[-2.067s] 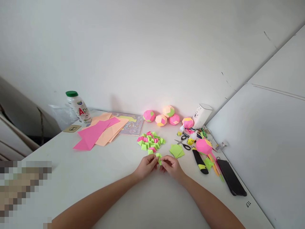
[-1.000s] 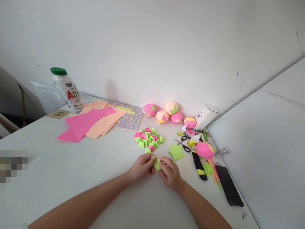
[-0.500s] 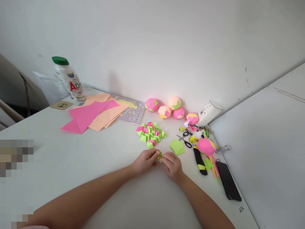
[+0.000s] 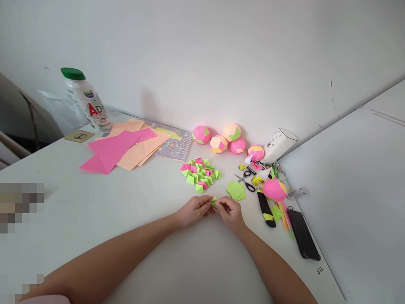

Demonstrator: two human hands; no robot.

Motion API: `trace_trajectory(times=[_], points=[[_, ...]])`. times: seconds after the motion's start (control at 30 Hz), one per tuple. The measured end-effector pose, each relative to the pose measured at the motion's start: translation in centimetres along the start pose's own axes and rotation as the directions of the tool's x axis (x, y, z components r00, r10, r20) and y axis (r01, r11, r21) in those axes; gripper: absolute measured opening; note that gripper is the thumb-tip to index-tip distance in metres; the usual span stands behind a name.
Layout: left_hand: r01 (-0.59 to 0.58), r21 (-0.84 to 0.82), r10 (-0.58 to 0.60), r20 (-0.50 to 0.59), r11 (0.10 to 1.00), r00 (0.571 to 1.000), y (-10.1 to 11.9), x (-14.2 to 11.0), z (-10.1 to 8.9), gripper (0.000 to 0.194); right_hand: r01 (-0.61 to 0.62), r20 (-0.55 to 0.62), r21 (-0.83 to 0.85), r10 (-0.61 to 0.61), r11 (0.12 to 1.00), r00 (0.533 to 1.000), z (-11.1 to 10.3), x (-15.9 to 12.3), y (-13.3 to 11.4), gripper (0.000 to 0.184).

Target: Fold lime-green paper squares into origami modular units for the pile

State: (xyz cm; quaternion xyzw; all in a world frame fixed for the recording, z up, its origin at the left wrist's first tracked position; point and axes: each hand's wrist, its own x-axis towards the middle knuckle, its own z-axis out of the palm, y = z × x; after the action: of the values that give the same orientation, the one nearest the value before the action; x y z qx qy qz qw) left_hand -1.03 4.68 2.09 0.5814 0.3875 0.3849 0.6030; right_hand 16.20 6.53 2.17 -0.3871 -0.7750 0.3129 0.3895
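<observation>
A small folded green paper (image 4: 214, 201) is pinched between my two hands above the table's near middle. My left hand (image 4: 194, 210) grips it from the left, thumb on top. From the right, the fingertips of my right hand (image 4: 232, 213) close on its other side. Just beyond lies a pile of folded green and pink paper pieces (image 4: 200, 174). Flat green paper squares (image 4: 236, 190) rest beyond my right hand. Scissors (image 4: 248, 180) lie past those squares, partly opened.
Paper balls (image 4: 218, 144) line the wall. Glue bottles (image 4: 260, 176), a utility knife (image 4: 266, 207), another paper ball (image 4: 274, 190) and a black case (image 4: 303, 233) lie right. Pink sheets (image 4: 114, 151), a notebook (image 4: 177, 147) and a white bottle (image 4: 87, 101) are at left.
The green paper now shows a pointed fold, and my right fingers have shifted to pinch its right edge. The camera view has tilted slightly; the things on the table have stayed put.
</observation>
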Motion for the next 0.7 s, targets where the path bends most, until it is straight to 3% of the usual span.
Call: trace_trajectory(times=[0.27,0.47,0.7], points=[[0.019,0.054,-0.02,0.008,0.998,1.0,-0.5,0.0,0.0,0.026,-0.22,-0.014,0.201,0.227,0.955,0.974,0.5,-0.4,1.2,0.016],[0.038,0.033,-0.039,0.047,0.999,0.998,-0.1,-0.1,-0.1,0.025,-0.26,0.009,0.253,0.266,0.932,0.964,0.6,-0.4,1.5,0.02],[0.067,-0.111,-0.06,0.069,0.992,0.996,0.4,-0.2,-0.1,0.027,-0.307,0.046,0.315,0.309,0.898,0.95,0.4,-0.2,1.6,0.022]])
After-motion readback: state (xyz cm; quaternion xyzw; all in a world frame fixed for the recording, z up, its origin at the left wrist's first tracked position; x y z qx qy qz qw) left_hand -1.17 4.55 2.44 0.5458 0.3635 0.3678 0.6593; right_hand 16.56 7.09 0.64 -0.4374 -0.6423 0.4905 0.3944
